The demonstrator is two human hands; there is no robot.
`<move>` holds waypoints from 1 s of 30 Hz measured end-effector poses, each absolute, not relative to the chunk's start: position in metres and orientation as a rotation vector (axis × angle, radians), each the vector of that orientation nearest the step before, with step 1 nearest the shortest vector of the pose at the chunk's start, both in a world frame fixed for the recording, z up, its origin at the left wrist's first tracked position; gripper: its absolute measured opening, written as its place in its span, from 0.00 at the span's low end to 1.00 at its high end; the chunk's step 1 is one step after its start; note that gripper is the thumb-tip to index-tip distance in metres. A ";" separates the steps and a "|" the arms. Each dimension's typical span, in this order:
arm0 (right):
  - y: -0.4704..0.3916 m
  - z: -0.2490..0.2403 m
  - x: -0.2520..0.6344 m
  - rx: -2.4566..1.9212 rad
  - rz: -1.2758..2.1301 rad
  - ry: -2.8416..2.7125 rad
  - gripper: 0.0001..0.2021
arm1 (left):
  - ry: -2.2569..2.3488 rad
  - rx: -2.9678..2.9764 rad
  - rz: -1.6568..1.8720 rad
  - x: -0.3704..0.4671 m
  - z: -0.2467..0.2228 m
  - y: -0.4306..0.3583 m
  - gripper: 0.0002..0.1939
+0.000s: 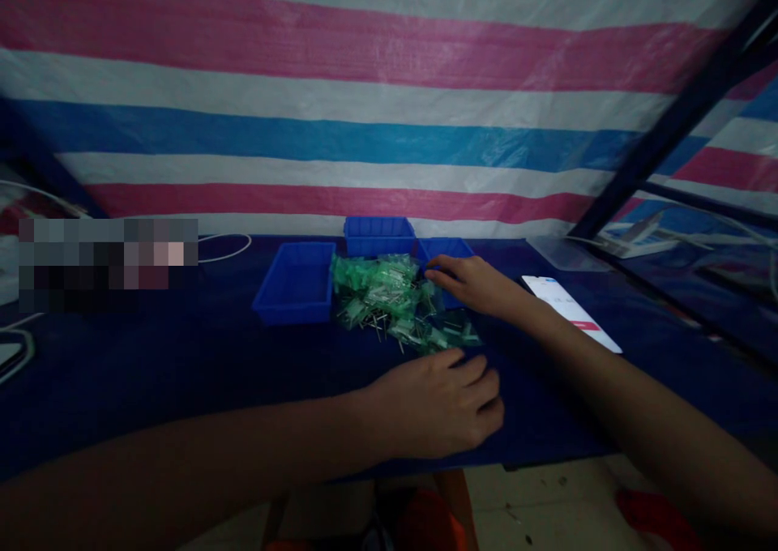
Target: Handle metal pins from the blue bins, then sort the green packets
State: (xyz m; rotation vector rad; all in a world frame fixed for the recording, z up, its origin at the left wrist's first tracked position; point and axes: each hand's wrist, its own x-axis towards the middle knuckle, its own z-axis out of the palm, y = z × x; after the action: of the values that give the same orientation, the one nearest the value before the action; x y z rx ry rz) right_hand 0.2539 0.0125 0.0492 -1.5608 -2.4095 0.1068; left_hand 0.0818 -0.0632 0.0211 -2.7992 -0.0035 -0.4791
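Note:
A heap of small clear green-tinted plastic bags (389, 288) lies mid-table, with thin metal pins or rods showing in and among them. At the heap's right edge is my right hand (471, 282), partly in front of a small blue bin (443, 248). Its thumb and forefinger are a little apart at the bags, and I see nothing held; contact with a bag is unclear. My left hand (441, 405) rests palm down near the table's front edge, just below the heap. Its fingers are bent and slightly spread, nothing visible in them, though the palm is hidden.
A larger blue bin (297, 282) stands left of the heap, and another blue bin (380, 235) behind it. To the right lies a phone (574, 314) with a lit screen. White cables (228, 247) run at the left. A striped sheet (365, 142) hangs behind the table.

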 end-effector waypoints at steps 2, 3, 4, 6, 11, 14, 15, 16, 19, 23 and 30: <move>0.012 0.048 0.254 -1.537 0.131 -2.423 0.16 | -0.070 -2.814 -0.436 0.093 0.019 -0.058 0.09; 0.012 0.047 0.254 -1.533 0.127 -2.421 0.17 | -0.139 -2.829 -0.408 0.096 0.017 -0.054 0.09; 0.012 0.046 0.255 -1.539 0.113 -2.414 0.17 | -0.171 -2.830 -0.378 0.096 0.016 -0.050 0.10; 0.015 0.044 0.257 -1.571 0.075 -2.403 0.18 | -0.187 -2.805 -0.351 0.091 0.015 -0.043 0.10; 0.020 0.043 0.263 -1.561 0.048 -2.456 0.15 | -0.200 -2.708 -0.319 0.065 0.016 -0.034 0.08; 0.020 0.047 0.265 -1.503 0.120 -2.502 0.12 | -0.194 -2.668 -0.301 0.055 0.017 -0.027 0.07; 0.020 0.048 0.266 -1.487 0.149 -2.510 0.12 | -0.191 -2.658 -0.301 0.052 0.017 -0.024 0.06; 0.020 0.048 0.267 -1.473 0.175 -2.510 0.12 | -0.189 -2.647 -0.304 0.051 0.017 -0.021 0.06; 0.021 0.047 0.268 -1.453 0.209 -2.480 0.15 | -0.179 -2.609 -0.304 0.047 0.017 -0.010 0.06; 0.022 0.044 0.266 -1.479 0.169 -2.456 0.20 | -0.131 -2.566 -0.315 0.047 0.020 -0.002 0.08; 0.019 0.045 0.261 -1.523 0.098 -2.435 0.19 | 0.211 -2.605 -0.472 0.072 0.019 -0.035 0.10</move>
State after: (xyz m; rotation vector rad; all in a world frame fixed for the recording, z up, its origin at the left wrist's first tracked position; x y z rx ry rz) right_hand 0.2608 0.0187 0.0448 -1.5232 -2.4351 0.0979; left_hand 0.0722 -0.0355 0.0190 -2.6052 0.2111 -0.4724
